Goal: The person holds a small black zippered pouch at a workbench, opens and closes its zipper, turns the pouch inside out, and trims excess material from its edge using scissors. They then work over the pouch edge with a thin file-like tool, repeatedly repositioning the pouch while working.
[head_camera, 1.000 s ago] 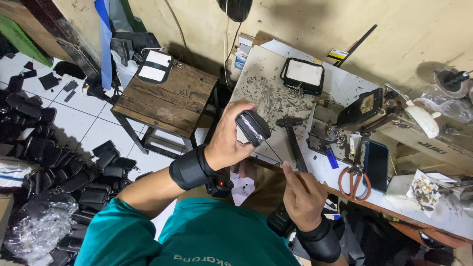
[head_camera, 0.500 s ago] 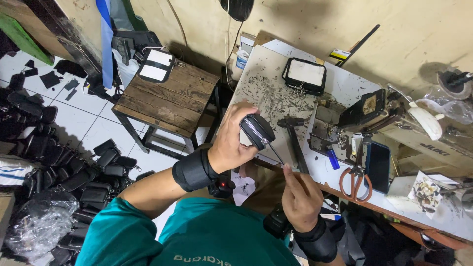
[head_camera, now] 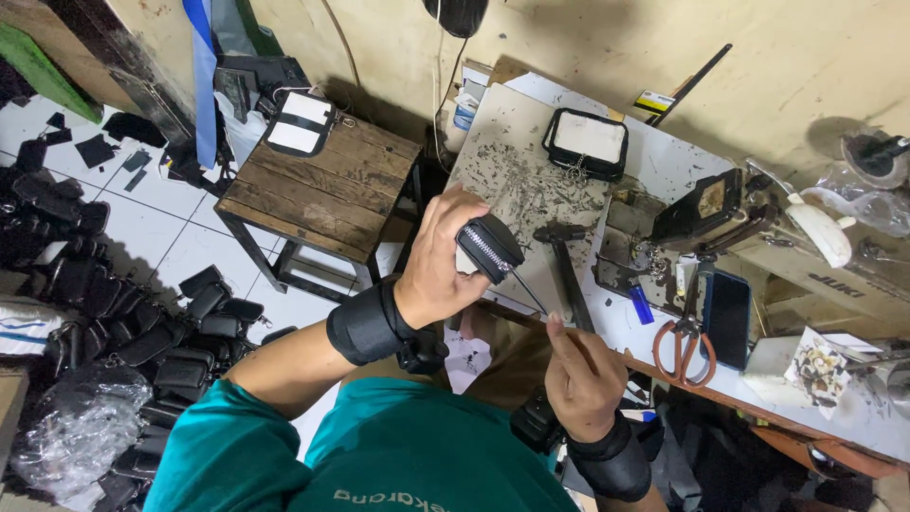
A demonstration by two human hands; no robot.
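Black zippered pouch sits clamped in the left hand; right hand, at five o'clock, pinches its cord. Best kept taut, pouch steady.

At twelve o'clock from your left hand the littered board lies open. A hammer blocks one o'clock of your right hand, with scissors and phone crowding three o'clock.
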